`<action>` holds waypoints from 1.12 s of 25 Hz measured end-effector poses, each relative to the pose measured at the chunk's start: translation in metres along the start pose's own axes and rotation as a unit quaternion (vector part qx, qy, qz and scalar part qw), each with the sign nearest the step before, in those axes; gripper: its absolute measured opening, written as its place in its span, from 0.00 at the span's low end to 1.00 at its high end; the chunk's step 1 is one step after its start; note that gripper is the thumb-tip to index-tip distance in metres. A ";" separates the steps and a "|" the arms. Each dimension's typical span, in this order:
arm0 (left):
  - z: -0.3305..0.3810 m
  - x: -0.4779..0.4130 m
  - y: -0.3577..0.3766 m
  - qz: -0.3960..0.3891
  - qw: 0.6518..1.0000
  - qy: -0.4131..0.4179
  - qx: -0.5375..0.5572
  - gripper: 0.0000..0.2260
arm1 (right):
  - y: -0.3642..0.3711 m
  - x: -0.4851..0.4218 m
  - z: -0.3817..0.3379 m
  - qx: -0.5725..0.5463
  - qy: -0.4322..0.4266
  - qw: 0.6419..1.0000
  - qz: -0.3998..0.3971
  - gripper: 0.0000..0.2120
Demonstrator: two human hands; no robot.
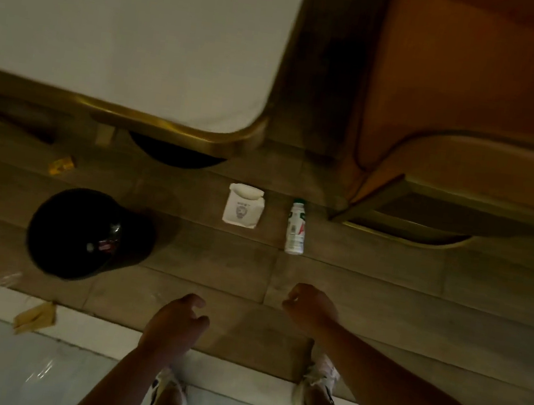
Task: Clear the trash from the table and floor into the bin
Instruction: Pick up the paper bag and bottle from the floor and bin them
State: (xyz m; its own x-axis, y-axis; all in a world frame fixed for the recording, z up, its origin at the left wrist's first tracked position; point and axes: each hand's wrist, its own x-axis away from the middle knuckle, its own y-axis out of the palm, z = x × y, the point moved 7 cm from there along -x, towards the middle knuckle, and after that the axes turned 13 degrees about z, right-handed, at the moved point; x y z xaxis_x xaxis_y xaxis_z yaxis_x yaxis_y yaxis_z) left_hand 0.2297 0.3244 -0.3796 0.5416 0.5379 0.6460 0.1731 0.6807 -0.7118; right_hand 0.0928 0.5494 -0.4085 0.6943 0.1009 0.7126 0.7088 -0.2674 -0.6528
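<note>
A black round bin [85, 234] with a dark liner stands on the floor at the left. A white paper bag [244, 205] lies flat on the floor near the table corner. Right of it lies a white bottle [296, 227] with a green cap. A yellow wrapper [61, 164] lies beyond the bin, and a tan paper scrap [35, 317] lies near the floor's pale strip. My left hand [175, 321] hangs with its fingers loosely curled, holding nothing. My right hand [311, 305] is loosely curled and empty, below the bottle.
A white table [128, 31] with a gold rim fills the upper left, its dark round base beneath the corner. An orange chair [477, 94] with a gold frame stands at the right. Clear plastic film [6, 278] lies by the bin. My two shoes stand at the pale strip.
</note>
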 end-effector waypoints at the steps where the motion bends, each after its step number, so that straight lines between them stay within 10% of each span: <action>1: 0.016 -0.005 0.015 0.001 1.000 0.003 -0.004 0.17 | -0.006 -0.014 0.016 -0.004 0.001 1.000 0.006 0.13; 18: 0.070 -0.294 0.145 0.123 0.977 0.157 -0.080 0.17 | 0.080 -0.304 0.049 -0.035 -0.097 0.984 0.146 0.27; 28: 0.033 -0.459 0.179 0.191 0.962 0.116 -0.156 0.44 | 0.086 -0.425 0.025 0.116 -0.169 0.951 0.230 0.50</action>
State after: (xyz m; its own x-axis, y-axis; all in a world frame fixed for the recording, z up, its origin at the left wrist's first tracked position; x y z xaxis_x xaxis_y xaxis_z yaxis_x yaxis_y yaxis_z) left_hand -0.0148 0.2155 -0.7940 0.7774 0.5693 0.2675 0.1442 0.2526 -0.9568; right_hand -0.1380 0.5075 -0.7736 0.9104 0.3378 0.2389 0.3004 -0.1426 -0.9431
